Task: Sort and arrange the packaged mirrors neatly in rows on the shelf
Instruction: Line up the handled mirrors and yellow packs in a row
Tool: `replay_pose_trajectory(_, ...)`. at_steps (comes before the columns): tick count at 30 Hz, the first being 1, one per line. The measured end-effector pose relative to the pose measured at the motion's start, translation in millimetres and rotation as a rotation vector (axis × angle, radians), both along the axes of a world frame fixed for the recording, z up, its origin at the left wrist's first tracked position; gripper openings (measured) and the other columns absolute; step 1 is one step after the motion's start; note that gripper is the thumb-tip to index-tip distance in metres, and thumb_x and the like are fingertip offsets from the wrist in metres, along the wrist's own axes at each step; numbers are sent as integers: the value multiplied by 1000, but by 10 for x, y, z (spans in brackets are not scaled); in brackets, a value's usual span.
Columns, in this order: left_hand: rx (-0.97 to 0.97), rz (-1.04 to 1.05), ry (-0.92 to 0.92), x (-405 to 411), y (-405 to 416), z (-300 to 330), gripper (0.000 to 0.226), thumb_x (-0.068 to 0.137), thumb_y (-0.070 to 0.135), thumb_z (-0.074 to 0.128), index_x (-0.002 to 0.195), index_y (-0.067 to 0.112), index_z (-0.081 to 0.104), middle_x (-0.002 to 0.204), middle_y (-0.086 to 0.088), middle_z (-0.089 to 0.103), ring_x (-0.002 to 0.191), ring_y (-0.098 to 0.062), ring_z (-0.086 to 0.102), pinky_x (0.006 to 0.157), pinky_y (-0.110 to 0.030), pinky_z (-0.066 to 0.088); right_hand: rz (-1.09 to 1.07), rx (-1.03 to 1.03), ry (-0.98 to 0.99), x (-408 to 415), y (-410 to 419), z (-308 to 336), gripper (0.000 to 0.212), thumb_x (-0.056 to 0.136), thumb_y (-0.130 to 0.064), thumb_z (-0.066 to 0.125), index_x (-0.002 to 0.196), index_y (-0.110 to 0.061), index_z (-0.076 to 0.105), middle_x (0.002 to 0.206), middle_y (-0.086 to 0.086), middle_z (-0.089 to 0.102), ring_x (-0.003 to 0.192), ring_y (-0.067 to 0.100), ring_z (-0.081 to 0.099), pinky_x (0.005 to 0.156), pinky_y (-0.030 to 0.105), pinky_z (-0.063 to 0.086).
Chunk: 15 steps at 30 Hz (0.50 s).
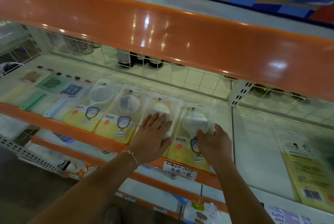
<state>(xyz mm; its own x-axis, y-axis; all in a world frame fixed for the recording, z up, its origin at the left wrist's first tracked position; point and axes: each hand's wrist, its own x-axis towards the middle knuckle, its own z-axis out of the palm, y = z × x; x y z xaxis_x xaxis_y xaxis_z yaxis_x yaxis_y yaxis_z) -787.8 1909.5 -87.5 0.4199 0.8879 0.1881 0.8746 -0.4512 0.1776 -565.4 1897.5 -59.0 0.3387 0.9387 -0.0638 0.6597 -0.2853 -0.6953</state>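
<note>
Row-straightening: left hand (155, 137) presses flat on the third mirror pack (160, 115); right hand (213, 142) grips the fourth mirror pack (195, 124) at 3 o'clock, which next needs squaring.

Glossy clear plastic mirror packets (194, 133) lie beneath a shiny orange shelf edge (162, 30).

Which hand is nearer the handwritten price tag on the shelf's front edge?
Right. The right hand grips the rightmost mirror pack just above and right of the price tag. The left hand lies flat on the neighbouring pack, farther up and left.
</note>
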Motion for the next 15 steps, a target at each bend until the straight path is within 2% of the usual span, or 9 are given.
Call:
replay_pose_trajectory(2, -12, -4, 12, 0, 4, -1, 65, 96, 56, 26, 145, 17, 42, 155, -12, 33, 148, -30, 19, 121, -47, 13, 9, -17, -106, -40, -13, -8, 40, 84, -50, 62, 103, -17, 49, 94, 3, 55, 81, 20, 54, 57, 28, 38)
replay_pose_trajectory(6, -16, -5, 24, -2, 5, -6, 66, 96, 59, 26, 146, 18, 41, 156, -11, 31, 148, -30, 16, 121, -47, 10, 13, -56, -192, -101, -10, -8, 44, 84, -53, 60, 105, -18, 45, 96, 1, 48, 85, 23, 54, 66, 32, 45)
replay_pose_trajectory(11, -12, -5, 30, -3, 9, -10, 66, 95, 60, 31, 146, 18, 40, 156, -11, 31, 148, -30, 16, 121, -47, 11, 37, -63, -221, -115, 13, -4, 45, 84, -55, 59, 107, -18, 48, 98, 1, 46, 90, 24, 56, 69, 35, 50)
replay_pose_trajectory(15, -23, -3, 26, -8, 9, -8, 67, 94, 61, 30, 147, 19, 39, 157, -9, 29, 149, -28, 13, 122, -46, 8, 61, -73, -232, -107, 14, -22, 46, 85, -54, 60, 109, -17, 49, 103, 4, 49, 92, 24, 55, 68, 32, 46)
